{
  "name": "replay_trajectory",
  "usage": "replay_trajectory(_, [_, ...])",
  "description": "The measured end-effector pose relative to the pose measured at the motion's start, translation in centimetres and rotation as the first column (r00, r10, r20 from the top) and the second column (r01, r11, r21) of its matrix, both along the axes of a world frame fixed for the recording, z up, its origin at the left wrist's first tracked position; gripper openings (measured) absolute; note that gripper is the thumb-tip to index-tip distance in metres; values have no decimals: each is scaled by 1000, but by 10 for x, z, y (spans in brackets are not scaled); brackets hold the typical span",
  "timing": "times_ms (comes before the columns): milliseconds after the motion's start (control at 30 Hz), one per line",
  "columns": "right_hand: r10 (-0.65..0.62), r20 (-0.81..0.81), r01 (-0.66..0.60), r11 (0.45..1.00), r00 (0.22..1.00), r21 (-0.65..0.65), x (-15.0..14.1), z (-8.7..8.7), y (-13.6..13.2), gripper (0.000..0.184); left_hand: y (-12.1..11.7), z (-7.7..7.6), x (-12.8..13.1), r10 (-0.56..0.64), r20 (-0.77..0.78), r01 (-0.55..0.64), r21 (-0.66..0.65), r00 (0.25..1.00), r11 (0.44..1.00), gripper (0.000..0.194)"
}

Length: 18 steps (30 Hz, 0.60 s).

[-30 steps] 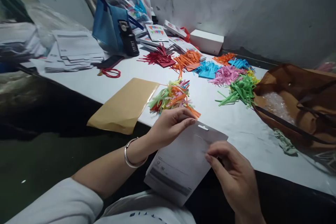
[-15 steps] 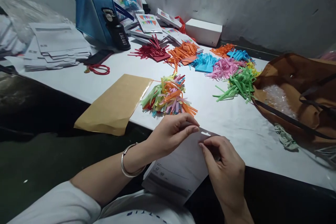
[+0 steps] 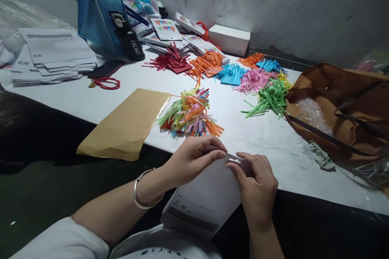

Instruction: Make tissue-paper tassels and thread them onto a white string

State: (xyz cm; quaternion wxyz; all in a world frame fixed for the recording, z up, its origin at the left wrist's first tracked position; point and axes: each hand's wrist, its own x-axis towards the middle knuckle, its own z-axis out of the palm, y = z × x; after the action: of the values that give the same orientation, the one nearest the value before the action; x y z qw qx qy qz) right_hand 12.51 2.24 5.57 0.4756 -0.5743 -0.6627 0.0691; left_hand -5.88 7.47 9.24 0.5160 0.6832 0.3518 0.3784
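Between my hands is a white printed cardboard packet (image 3: pixel 202 194) with a hang hole near its top edge. Its lower end rests against my shirt, below the table's front edge. My left hand (image 3: pixel 197 158) pinches the top edge left of the hole between thumb and fingers. On the other side of the hole, my right hand (image 3: pixel 255 176) grips the same edge, thumb on the near face. Just beyond my left hand lies a bundle of multicoloured paper tassels (image 3: pixel 193 115). A brown paper sheet (image 3: pixel 121 123) lies left of it, overhanging the edge.
Bunches of fringed paper in red (image 3: pixel 172 62), orange (image 3: pixel 209 62), blue (image 3: pixel 231 73), pink (image 3: pixel 253 80) and green (image 3: pixel 272 97) lie farther back. A brown bag (image 3: pixel 306 85) stands right. Left are stacked white packets (image 3: pixel 56 50), a phone (image 3: pixel 106 68) and a black bottle (image 3: pixel 130 42).
My right hand has shifted slightly left along the packet's top edge, and its fingers have closed around the edge. The whole view has drifted a little.
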Motion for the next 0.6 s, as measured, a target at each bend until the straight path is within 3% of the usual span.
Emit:
replay_trajectory(100, [38, -132, -46, 997, 991, -58, 4, -2, -1, 19, -1, 0, -1, 33, 24, -33, -28, 999, 999, 22])
replay_trajectory(267, [-56, -296, 15, 990, 953, -139, -1, -18, -8, 53, 0, -1, -2, 42, 84, -36, -68, 996, 997, 20])
replay_trajectory(333, [-90, -479, -18, 976, 873, -216, -6, -22, -11, 61, 0, -1, -2, 46, 109, -36, -96, 993, 995, 20])
replay_trajectory(400, [-110, -659, -84, 963, 744, -256, -9, -25, -15, 68, 0, 0, -2, 59, 124, -45, -117, 991, 992, 21])
replay_trajectory(467, [-112, -759, -144, 954, 641, -262, -11, -28, -20, 69, 0, 2, -4, 75, 132, -60, -117, 988, 991, 22])
replay_trajectory(533, [-88, -807, -182, 955, 585, -236, -11, -34, -30, 71, 1, 6, -9, 112, 149, -95, -115, 982, 989, 22])
replay_trajectory(600, [-33, -804, -230, 951, 593, -208, -9, -45, -43, 78, 4, 9, -15, 206, 207, -181, -135, 957, 974, 23])
